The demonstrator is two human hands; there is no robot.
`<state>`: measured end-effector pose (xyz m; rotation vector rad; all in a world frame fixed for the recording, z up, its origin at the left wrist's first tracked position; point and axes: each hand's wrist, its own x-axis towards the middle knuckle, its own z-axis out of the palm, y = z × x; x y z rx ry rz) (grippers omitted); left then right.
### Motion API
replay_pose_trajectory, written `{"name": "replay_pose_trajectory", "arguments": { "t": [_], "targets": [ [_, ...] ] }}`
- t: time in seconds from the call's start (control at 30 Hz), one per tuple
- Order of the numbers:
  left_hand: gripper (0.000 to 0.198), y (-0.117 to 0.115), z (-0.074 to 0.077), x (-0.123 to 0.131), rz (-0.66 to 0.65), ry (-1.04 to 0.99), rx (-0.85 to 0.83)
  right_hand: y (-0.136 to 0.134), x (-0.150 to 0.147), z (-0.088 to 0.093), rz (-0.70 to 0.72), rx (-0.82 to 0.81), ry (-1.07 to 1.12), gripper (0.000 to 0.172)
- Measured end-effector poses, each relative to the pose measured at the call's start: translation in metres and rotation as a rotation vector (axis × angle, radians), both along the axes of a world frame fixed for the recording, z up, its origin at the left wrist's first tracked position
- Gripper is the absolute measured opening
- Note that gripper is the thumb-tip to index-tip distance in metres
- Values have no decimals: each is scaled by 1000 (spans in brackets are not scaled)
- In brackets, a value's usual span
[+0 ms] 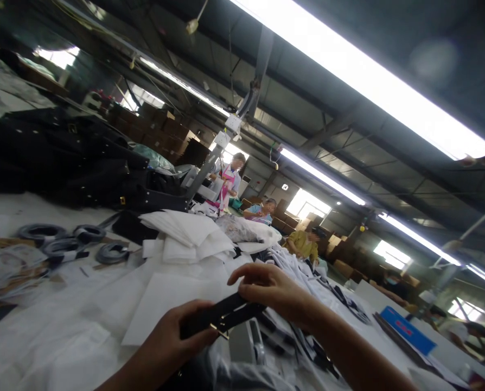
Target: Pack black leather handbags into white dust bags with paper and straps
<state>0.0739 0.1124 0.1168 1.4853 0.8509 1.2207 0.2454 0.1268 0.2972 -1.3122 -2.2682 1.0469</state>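
Note:
A dark strap [242, 313] with a gold-coloured metal buckle is stretched between my two hands above the worktable. My left hand [185, 328] is closed around its left end, next to the buckle, with the thumb on the near side. The fingers of my right hand [267, 285] pinch the far right part of the strap from above. Below the strap lies a grey-and-white object [246, 343], partly hidden and too blurred to name. White sheets [165, 304] spread out behind and to the left of my hands.
Dark cloth with metal fittings [63, 157] is heaped at the left. Coiled grey bands [112, 252] lie nearer, beside papers. White folded pieces [193, 233] are stacked ahead. A blue box [407, 330] stands at right. Several people work farther back, one in a pink apron [226, 187].

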Motion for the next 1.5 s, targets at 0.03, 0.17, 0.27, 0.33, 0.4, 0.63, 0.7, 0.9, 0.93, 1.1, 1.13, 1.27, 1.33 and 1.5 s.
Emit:
{"name": "replay_pose_trajectory", "arguments": {
  "t": [0.03,0.17,0.27,0.33,0.4,0.63,0.7,0.9,0.93,1.1,1.13,1.27,1.33,1.5],
  "targets": [
    [45,1,-1,0,-2,3,0,-3,5,-1,-19,13,-32,24],
    [49,6,-7,2,-26,-13,-25,-10,20,-6,-113,79,-68,23],
    [49,5,-7,4,-27,-122,-40,-12,25,-8,-156,204,-113,23],
    [47,3,-5,5,-11,-178,-50,-14,25,-10,-185,309,-174,25],
    [46,0,-4,5,14,-189,-63,-16,22,-11,-211,408,-235,26],
    [47,0,-7,6,30,-151,-36,-23,12,-18,-159,494,-278,27],
    [44,1,-7,7,-8,-150,-27,-25,9,-24,-96,457,-279,28],
    [40,6,-12,6,13,-279,-34,-26,-1,-49,64,513,-426,35],
    [37,6,-13,6,32,-272,-28,-25,-3,-53,80,534,-457,47],
    [27,-1,-6,2,14,-114,38,-23,-17,-53,83,504,-644,48],
    [25,-2,-3,1,34,-69,52,-24,-20,-50,82,497,-684,43],
    [20,0,2,-19,198,99,68,-23,-24,-38,108,504,-754,30],
    [23,5,-8,-42,235,134,32,-19,-20,-37,97,515,-763,27],
    [33,11,-74,-115,412,200,-94,-14,-9,-42,59,505,-762,32]
  ]
}}
